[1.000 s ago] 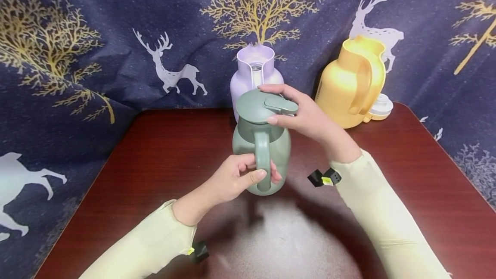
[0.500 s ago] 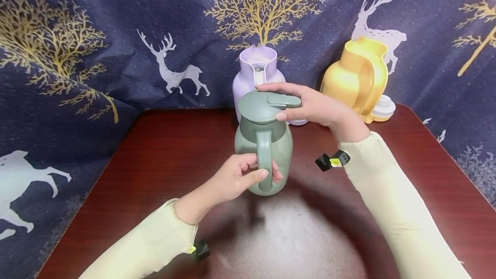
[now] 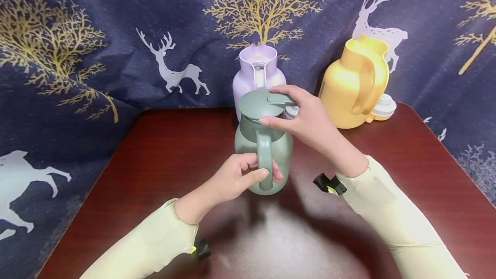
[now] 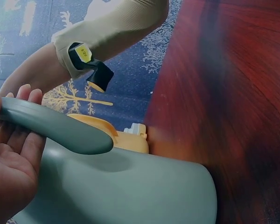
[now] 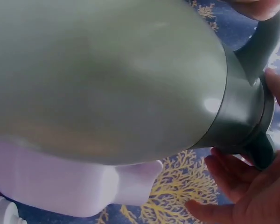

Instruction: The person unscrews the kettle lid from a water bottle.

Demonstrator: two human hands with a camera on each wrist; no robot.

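A green vacuum jug (image 3: 280, 154) stands upright on the table, its handle toward me. My left hand (image 3: 234, 178) grips the jug's handle (image 3: 265, 152); the left wrist view shows the fingers and thumb around that handle (image 4: 60, 123). On top sits the round green lid (image 3: 257, 104), with its lever pointing right. My right hand (image 3: 306, 113) holds the lid at its right side, thumb at the near edge and fingers at the far edge. In the right wrist view, the fingers of that hand (image 5: 261, 191) lie around the dark lid and lever; part of this hold is out of frame.
Behind the green jug stands a lilac jug (image 3: 242, 83) without its lid, with a whitish lid (image 3: 291, 112) partly hidden beside it. A yellow jug (image 3: 341, 94), also lidless, stands at the back right next to a white-and-yellow lid (image 3: 383, 106). A patterned cloth (image 3: 174, 7) hangs behind the table.
My right hand has shifted around the lid; its wrist swung right, then back lower, and the lid's lever has turned slightly away from me. The left hand keeps its hold on the handle.
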